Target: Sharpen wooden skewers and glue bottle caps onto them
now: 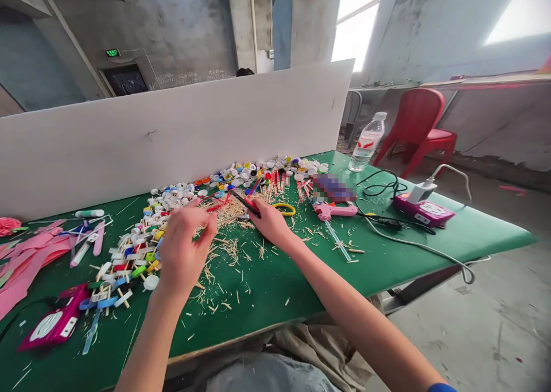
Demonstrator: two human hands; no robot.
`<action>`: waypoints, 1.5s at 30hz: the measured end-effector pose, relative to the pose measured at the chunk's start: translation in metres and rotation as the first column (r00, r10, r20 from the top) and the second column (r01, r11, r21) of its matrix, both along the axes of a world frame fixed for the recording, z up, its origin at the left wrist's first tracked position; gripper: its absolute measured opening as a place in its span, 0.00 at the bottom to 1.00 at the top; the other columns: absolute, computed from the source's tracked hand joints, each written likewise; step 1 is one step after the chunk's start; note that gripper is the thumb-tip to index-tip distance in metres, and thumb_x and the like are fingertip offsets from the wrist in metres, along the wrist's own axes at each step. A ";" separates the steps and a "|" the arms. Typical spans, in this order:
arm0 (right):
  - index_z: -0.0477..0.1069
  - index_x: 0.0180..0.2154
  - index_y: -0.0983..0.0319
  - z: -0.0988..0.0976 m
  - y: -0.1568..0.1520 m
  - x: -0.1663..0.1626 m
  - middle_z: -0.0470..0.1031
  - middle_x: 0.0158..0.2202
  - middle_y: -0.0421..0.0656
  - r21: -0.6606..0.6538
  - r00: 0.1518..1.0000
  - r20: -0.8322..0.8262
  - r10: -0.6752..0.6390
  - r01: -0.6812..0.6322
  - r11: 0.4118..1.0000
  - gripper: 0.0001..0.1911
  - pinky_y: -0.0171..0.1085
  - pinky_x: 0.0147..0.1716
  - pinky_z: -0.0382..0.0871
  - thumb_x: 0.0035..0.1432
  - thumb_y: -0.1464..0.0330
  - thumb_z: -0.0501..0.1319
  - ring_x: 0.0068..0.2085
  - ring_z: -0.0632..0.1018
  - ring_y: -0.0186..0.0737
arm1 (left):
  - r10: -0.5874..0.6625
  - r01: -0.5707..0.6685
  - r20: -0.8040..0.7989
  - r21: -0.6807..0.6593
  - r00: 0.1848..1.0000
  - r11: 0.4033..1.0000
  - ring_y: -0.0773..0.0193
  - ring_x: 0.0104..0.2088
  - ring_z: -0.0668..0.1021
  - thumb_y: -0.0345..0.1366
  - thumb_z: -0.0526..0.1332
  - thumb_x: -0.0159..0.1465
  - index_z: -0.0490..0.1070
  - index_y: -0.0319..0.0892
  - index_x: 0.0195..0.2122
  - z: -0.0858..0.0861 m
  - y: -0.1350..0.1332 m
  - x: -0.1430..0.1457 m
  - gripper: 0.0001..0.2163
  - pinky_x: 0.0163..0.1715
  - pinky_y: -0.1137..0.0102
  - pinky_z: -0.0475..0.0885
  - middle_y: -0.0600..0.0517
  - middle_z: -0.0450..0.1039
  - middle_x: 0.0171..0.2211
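My right hand [272, 222] is closed around a slim black tool [246, 202] whose tip points up and left; its exact kind is not clear. To the left, my left hand [187, 234] is raised with its fingers curled, and whatever they may hold is hidden. Thin red pieces [220, 201] show just beyond its fingertips. Both hands are above a heap of small wooden sticks [230, 213]. Yellow-handled scissors [284, 209] lie right beside my right hand. Many coloured bottle caps [172, 196] curve around the sticks, and red-and-white strips [278, 182] lie behind.
On the right are a pink glue gun [333, 210], a water bottle [368, 142], a magenta box [424, 209] and loose cables. Pink ribbon [38, 254] and another magenta box [58, 317] lie left. A white board [181, 134] stands along the back of the green table [275, 294].
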State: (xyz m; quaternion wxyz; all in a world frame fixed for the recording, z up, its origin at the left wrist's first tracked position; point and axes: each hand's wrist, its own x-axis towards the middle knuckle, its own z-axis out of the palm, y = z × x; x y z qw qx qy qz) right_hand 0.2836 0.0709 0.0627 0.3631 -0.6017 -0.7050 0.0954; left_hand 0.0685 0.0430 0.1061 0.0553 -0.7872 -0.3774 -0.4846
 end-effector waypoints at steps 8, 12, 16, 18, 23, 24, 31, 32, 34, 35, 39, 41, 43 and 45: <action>0.61 0.32 0.58 -0.008 0.003 -0.002 0.69 0.29 0.37 0.006 0.995 -0.103 0.011 -0.010 1.000 0.04 0.32 0.28 0.54 0.59 0.68 0.55 0.29 0.68 0.36 | -0.071 0.001 -0.396 -0.173 0.916 0.985 0.49 0.54 0.73 0.41 0.55 0.69 0.67 0.41 0.50 -0.061 0.063 0.035 0.12 0.52 0.53 0.72 0.41 0.73 0.47; 0.60 0.31 0.57 -0.009 0.002 -0.004 0.68 0.27 0.35 0.007 0.991 -0.131 0.041 -0.041 0.999 0.05 0.32 0.26 0.54 0.59 0.66 0.55 0.27 0.67 0.34 | -0.125 0.024 -0.374 -0.264 0.919 0.964 0.52 0.47 0.77 0.40 0.48 0.71 0.69 0.42 0.43 -0.071 0.069 0.033 0.12 0.43 0.58 0.75 0.44 0.76 0.43; 0.60 0.31 0.57 -0.007 0.002 -0.007 0.68 0.27 0.36 0.019 0.988 -0.151 0.040 -0.037 0.999 0.06 0.32 0.26 0.55 0.61 0.63 0.53 0.27 0.67 0.35 | -0.123 0.036 -0.312 -0.273 0.942 0.961 0.55 0.45 0.79 0.42 0.46 0.71 0.70 0.45 0.44 -0.073 0.069 0.022 0.14 0.43 0.60 0.76 0.45 0.77 0.44; 0.61 0.33 0.57 -0.006 0.003 -0.007 0.68 0.28 0.36 0.014 0.988 -0.152 0.013 -0.011 1.000 0.07 0.32 0.26 0.56 0.62 0.62 0.52 0.28 0.67 0.35 | -0.094 0.021 -0.303 -0.236 0.948 0.972 0.55 0.47 0.79 0.42 0.47 0.71 0.70 0.45 0.46 -0.072 0.069 0.017 0.14 0.45 0.59 0.76 0.45 0.77 0.46; 0.62 0.36 0.58 -0.003 0.006 0.002 0.72 0.31 0.39 -0.051 0.992 -0.079 -0.096 0.092 0.994 0.07 0.33 0.25 0.56 0.64 0.63 0.49 0.29 0.70 0.37 | -0.012 -0.030 -0.324 -0.126 0.946 0.992 0.52 0.48 0.79 0.41 0.46 0.71 0.69 0.43 0.51 -0.064 0.061 0.009 0.16 0.47 0.56 0.75 0.42 0.77 0.48; 0.63 0.37 0.58 -0.003 0.006 0.003 0.73 0.32 0.40 -0.069 0.993 -0.049 -0.106 0.103 0.992 0.06 0.33 0.25 0.56 0.63 0.64 0.50 0.29 0.70 0.37 | 0.011 -0.048 -0.304 -0.114 0.953 0.992 0.52 0.47 0.79 0.42 0.46 0.71 0.68 0.43 0.51 -0.061 0.060 0.008 0.16 0.46 0.56 0.75 0.42 0.77 0.47; 0.69 0.41 0.60 -0.009 0.002 0.003 0.77 0.38 0.49 -0.171 0.964 0.247 -0.102 0.146 0.974 0.06 0.36 0.29 0.60 0.63 0.69 0.55 0.36 0.77 0.45 | 0.100 -0.059 0.182 -0.215 0.978 0.975 0.65 0.28 0.79 0.45 0.48 0.71 0.62 0.45 0.39 -0.047 0.055 0.007 0.11 0.33 0.69 0.74 0.51 0.79 0.32; 0.70 0.42 0.60 -0.009 0.001 0.002 0.76 0.40 0.50 -0.172 0.953 0.286 -0.097 0.150 0.974 0.08 0.37 0.30 0.61 0.63 0.69 0.54 0.38 0.78 0.46 | 0.101 -0.050 0.222 -0.225 0.970 0.973 0.65 0.28 0.79 0.45 0.49 0.70 0.61 0.45 0.38 -0.046 0.055 0.008 0.10 0.33 0.69 0.74 0.52 0.79 0.31; 0.71 0.44 0.60 -0.007 -0.002 0.001 0.75 0.45 0.53 -0.172 0.931 0.355 -0.083 0.153 0.973 0.09 0.38 0.31 0.63 0.64 0.68 0.54 0.39 0.78 0.47 | 0.093 -0.023 0.267 -0.254 0.959 0.967 0.65 0.28 0.79 0.46 0.50 0.70 0.60 0.46 0.37 -0.046 0.056 0.009 0.10 0.33 0.69 0.73 0.52 0.79 0.30; 0.71 0.45 0.61 -0.005 -0.003 0.000 0.74 0.47 0.54 -0.174 0.919 0.387 -0.075 0.153 0.973 0.10 0.38 0.31 0.63 0.65 0.67 0.55 0.40 0.78 0.48 | 0.090 -0.011 0.278 -0.272 0.956 0.962 0.65 0.27 0.79 0.46 0.50 0.70 0.60 0.46 0.36 -0.046 0.057 0.009 0.11 0.32 0.70 0.72 0.53 0.79 0.29; 0.71 0.45 0.62 0.005 -0.012 -0.001 0.75 0.46 0.54 -0.184 0.870 0.491 -0.028 0.135 0.974 0.11 0.39 0.32 0.64 0.65 0.64 0.56 0.41 0.79 0.50 | 0.098 0.014 0.314 -0.336 0.944 0.942 0.67 0.22 0.74 0.46 0.51 0.70 0.60 0.46 0.34 -0.049 0.061 0.008 0.11 0.27 0.71 0.68 0.54 0.78 0.27; 0.71 0.45 0.62 0.010 -0.019 0.000 0.77 0.40 0.51 -0.190 0.850 0.527 0.007 0.110 0.976 0.12 0.38 0.33 0.64 0.66 0.62 0.55 0.40 0.79 0.49 | 0.081 0.052 0.363 -0.343 0.928 0.938 0.66 0.23 0.74 0.47 0.51 0.70 0.60 0.46 0.35 -0.049 0.061 0.008 0.12 0.27 0.71 0.68 0.53 0.78 0.27; 0.71 0.45 0.61 0.015 -0.027 0.000 0.78 0.37 0.48 -0.195 0.831 0.553 0.051 0.070 0.978 0.14 0.37 0.32 0.63 0.66 0.59 0.54 0.39 0.79 0.47 | 0.053 0.100 0.416 -0.337 0.908 0.936 0.66 0.24 0.74 0.47 0.51 0.69 0.61 0.45 0.35 -0.048 0.061 0.008 0.12 0.26 0.71 0.68 0.53 0.78 0.27; 0.71 0.45 0.60 0.018 -0.035 0.002 0.79 0.37 0.47 -0.203 0.808 0.581 0.096 0.030 0.979 0.15 0.36 0.32 0.62 0.67 0.57 0.54 0.38 0.79 0.46 | 0.024 0.145 0.457 -0.332 0.889 0.932 0.67 0.23 0.74 0.47 0.52 0.69 0.61 0.45 0.34 -0.047 0.059 0.010 0.12 0.25 0.72 0.68 0.53 0.77 0.26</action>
